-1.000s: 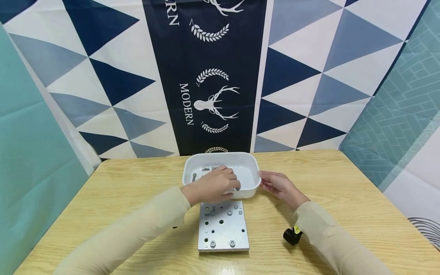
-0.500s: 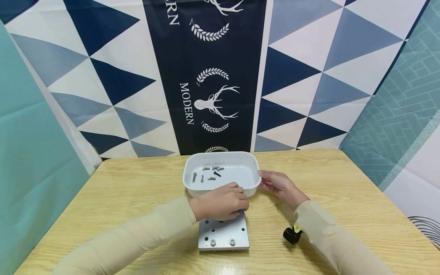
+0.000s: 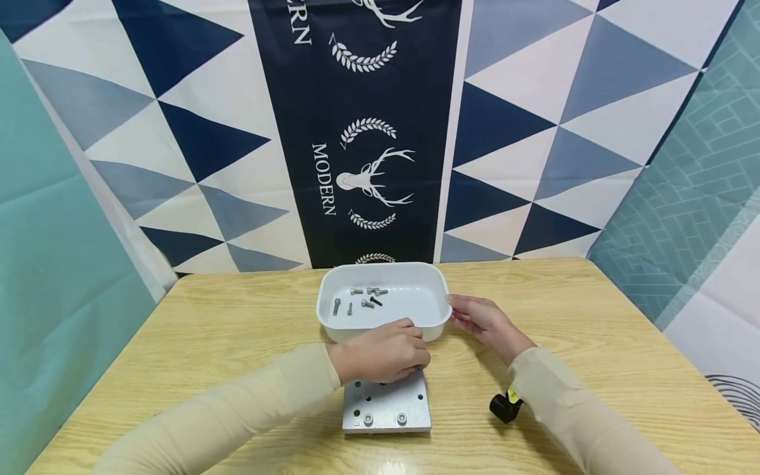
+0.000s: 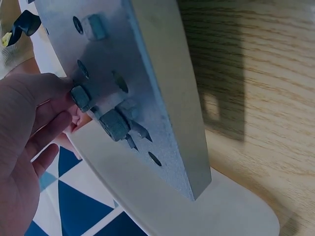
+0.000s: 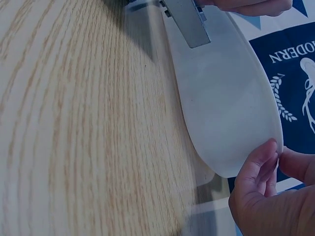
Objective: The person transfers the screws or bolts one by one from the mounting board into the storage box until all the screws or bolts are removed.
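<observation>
A silver metal plate (image 3: 388,402) with holes and socket-head screws lies in front of a white plastic basin (image 3: 442,310). My left hand (image 3: 386,353) is over the plate's far part and hides much of it. In the left wrist view, its thumb and fingertips pinch the head of a socket screw (image 4: 80,97) at the plate's surface. Beside that screw, a larger socket-head screw (image 4: 114,124) stands on the plate. On the right, my right hand (image 3: 483,323) pinches the basin's rim between thumb and fingers, also seen in the right wrist view.
Several loose screws (image 3: 368,303) lie in the left half of the basin, one of them black. A black object (image 3: 505,408) with a yellow mark rests on the wooden table (image 3: 237,310) by the right forearm. Patterned cloth hangs behind the table.
My left hand has moved from above the basin down to the plate's far right part, covering it. The loose screws came into view. My right hand stays on the rim.
</observation>
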A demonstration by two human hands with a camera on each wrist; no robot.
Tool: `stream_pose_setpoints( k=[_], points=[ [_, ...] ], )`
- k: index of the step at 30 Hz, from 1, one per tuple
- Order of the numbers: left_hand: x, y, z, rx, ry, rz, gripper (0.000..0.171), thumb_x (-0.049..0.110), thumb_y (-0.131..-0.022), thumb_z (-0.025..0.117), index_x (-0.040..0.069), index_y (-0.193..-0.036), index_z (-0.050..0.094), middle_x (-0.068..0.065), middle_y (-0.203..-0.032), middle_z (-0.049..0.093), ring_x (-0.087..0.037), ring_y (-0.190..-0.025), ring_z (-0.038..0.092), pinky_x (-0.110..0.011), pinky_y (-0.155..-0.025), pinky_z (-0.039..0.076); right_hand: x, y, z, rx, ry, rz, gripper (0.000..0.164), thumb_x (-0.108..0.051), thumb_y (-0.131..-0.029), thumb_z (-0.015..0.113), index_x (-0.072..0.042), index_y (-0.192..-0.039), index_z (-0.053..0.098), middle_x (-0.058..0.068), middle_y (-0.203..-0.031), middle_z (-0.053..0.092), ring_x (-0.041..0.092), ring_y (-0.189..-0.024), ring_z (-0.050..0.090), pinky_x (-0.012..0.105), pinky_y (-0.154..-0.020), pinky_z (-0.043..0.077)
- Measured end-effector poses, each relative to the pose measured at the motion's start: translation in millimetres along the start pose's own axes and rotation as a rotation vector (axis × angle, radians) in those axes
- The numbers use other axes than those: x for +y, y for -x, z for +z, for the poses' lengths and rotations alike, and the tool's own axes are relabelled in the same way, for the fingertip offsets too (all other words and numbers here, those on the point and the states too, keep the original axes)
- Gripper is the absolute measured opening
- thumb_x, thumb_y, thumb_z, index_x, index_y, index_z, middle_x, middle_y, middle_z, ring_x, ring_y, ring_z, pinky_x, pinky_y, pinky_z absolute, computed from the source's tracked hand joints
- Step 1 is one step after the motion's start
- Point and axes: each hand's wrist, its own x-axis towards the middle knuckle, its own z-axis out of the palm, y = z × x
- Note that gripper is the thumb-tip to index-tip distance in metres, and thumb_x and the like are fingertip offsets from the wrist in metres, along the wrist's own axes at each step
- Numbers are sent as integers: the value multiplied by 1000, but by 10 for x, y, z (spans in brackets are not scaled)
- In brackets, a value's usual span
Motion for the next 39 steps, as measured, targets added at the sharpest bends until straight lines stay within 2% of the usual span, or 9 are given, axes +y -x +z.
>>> stream_pose_setpoints(
  k=[17, 29, 39],
  points=[
    [26, -24, -2, 6, -58, 18, 6, 21, -91, 60, 24, -90, 65, 14, -86, 65, -7, -85, 52, -20, -87, 42, 1, 4, 5, 6, 1, 0, 54, -13, -96, 54, 11, -141, 36, -6, -73, 67, 0, -67, 61, 13, -66, 53],
    [-5, -19, -72, 57, -53, 13, 4, 19, -88, 61, 23, -88, 63, 13, -87, 65, -7, -89, 53, -20, -90, 42, 1, -1, -2, 1, 8, -5, 55, -13, -97, 54, 10, -142, 33, -6, -74, 68, 0, -68, 62, 13, -68, 54],
    [-24, 16, -106, 107, -55, 14, 7, 17, -89, 59, 22, -87, 63, 12, -84, 62, -8, -87, 53, -21, -89, 43, -5, 11, 1, -1, 3, 7, 55, -14, -96, 55, 9, -142, 35, -6, -74, 67, 0, -68, 62, 13, -67, 54]
  ],
)
